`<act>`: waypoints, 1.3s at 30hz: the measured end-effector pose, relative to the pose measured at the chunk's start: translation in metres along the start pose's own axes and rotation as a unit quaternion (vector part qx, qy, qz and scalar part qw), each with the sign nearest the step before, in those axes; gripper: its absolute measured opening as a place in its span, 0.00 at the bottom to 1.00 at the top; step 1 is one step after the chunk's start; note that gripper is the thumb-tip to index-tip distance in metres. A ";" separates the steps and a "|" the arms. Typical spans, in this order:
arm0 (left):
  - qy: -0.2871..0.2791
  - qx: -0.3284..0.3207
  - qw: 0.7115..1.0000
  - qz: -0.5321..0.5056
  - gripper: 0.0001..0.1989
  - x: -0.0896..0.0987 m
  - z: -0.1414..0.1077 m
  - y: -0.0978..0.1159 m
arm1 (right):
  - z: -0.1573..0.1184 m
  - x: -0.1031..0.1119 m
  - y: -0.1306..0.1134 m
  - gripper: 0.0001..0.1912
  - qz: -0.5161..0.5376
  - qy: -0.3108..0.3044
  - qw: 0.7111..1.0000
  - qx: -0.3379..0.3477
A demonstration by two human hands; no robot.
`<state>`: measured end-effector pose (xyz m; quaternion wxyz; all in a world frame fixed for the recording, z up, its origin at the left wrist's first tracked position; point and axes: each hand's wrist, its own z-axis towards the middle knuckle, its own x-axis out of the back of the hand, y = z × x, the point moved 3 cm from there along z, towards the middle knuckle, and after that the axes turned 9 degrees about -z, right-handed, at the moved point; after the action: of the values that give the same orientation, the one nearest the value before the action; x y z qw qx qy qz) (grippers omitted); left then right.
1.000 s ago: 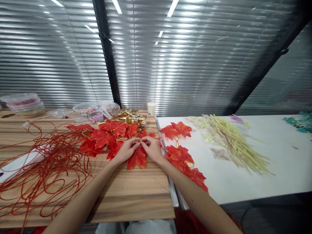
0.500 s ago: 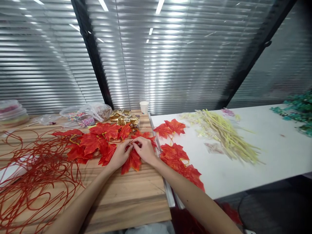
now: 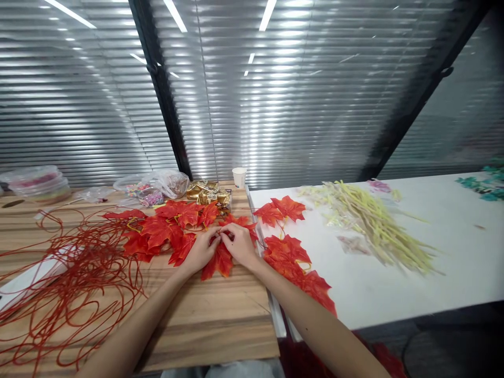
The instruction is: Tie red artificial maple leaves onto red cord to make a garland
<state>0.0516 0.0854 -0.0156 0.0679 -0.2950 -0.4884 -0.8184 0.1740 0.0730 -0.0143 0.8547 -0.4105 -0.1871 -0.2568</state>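
Observation:
Both hands meet over the wood-grain table, fingertips close together among red artificial maple leaves (image 3: 159, 231). My left hand (image 3: 202, 249) is closed in a pinch, and my right hand (image 3: 239, 244) pinches right beside it. What lies between the fingertips is too small to make out. One red-orange leaf (image 3: 219, 261) hangs just below the fingers. More leaves are heaped to the left of my left hand, and others (image 3: 287, 252) trail to the right onto the white table. A loose tangle of red cord (image 3: 90, 273) covers the left side.
Behind the leaves are gold packets (image 3: 208, 192), clear bags of beads (image 3: 151, 191) and a paper cup (image 3: 239, 177). Stacked plastic tubs (image 3: 39, 184) stand far left. The white table (image 3: 386, 294) bears yellow strips (image 3: 378, 226) and green foliage (image 3: 484, 184).
The view has shifted slightly, so the tables' contents appear a little farther right. Both hands stay pinched together at the same leaf, with only slight finger movement.

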 end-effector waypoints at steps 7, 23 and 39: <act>0.012 -0.015 0.999 -0.030 0.13 0.001 -0.002 0.002 | 0.000 0.002 -0.002 0.08 0.021 0.018 1.000 0.003; 0.028 0.027 0.996 -0.083 0.15 -0.003 -0.007 0.008 | 0.002 -0.007 0.022 0.06 0.202 0.006 0.972 -0.122; 0.038 0.006 0.997 -0.061 0.14 0.004 -0.005 0.007 | 0.002 -0.006 0.021 0.05 0.200 -0.010 0.971 -0.128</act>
<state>0.0494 0.0782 -0.0095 0.0387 -0.2330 -0.5077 -0.8285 0.1812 0.0874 -0.0287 0.8271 -0.5482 -0.0754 -0.0988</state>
